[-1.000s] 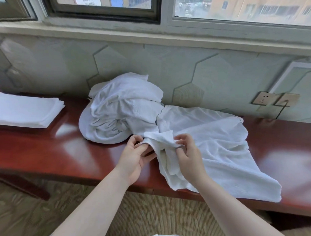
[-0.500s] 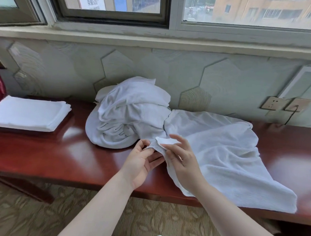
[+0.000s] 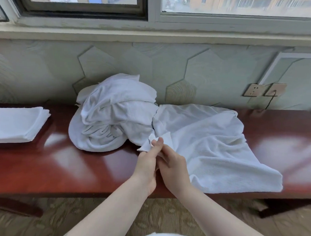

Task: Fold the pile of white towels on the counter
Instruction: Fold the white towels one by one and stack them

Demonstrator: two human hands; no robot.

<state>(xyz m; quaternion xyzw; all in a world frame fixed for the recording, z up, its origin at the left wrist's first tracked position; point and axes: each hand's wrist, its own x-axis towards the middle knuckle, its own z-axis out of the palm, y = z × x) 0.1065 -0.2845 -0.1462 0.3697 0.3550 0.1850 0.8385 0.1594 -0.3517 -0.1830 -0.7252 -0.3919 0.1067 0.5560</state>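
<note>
A crumpled pile of white towels (image 3: 114, 113) sits on the dark red counter (image 3: 43, 167) against the wall. To its right one white towel (image 3: 212, 144) lies spread out, with its near edge hanging over the counter's front. My left hand (image 3: 148, 163) and my right hand (image 3: 174, 168) are pressed together at this towel's left corner. The left fingers pinch the corner of cloth. My right hand's fingers curl round the towel edge just beside it, partly hidden by the left hand.
A stack of folded white towels (image 3: 15, 125) lies at the counter's left end. Two wall sockets (image 3: 263, 89) with a cable plugged in are at the back right. A window sill (image 3: 154, 36) runs above. Patterned carpet (image 3: 165, 217) lies below the counter.
My hands have come together, side by side, on the towel's corner. The bunched fold they held a second ago has flattened, and the towel now lies more spread out.
</note>
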